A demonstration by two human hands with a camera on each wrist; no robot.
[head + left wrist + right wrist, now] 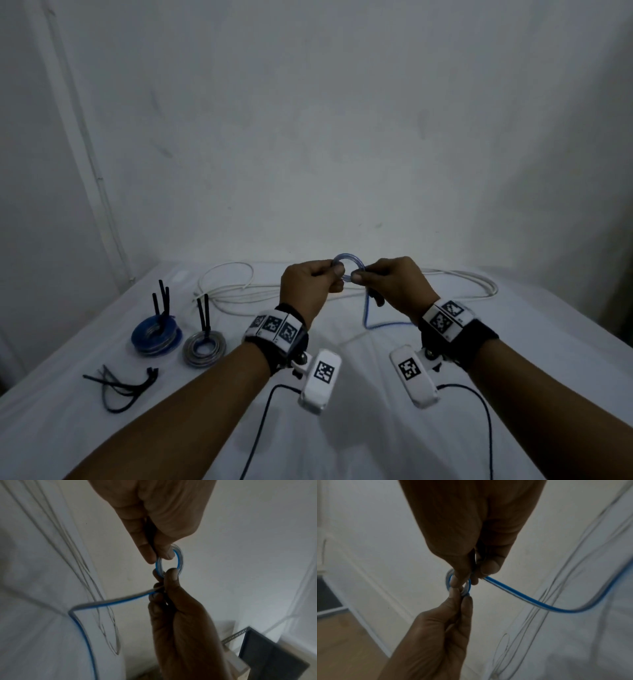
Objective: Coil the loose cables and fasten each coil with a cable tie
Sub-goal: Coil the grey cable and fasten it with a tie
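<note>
Both hands are raised above the table and hold a blue-and-clear cable (367,313) wound into a small loop (349,259). My left hand (337,272) pinches the loop's left side between thumb and fingers. My right hand (358,277) pinches its right side, and the cable's free length (530,600) runs out of that hand and down to the table. In the left wrist view the loop (180,559) sits between the left fingertips (150,557) above and the right hand (171,601) below. Loose black cable ties (123,387) lie at the near left.
Two tied coils stand at the left: a blue one (156,337) and a grey one (204,347), each with black tie tails sticking up. A long white cable (236,294) sprawls across the far side of the white-covered table (376,445). A wall rises right behind.
</note>
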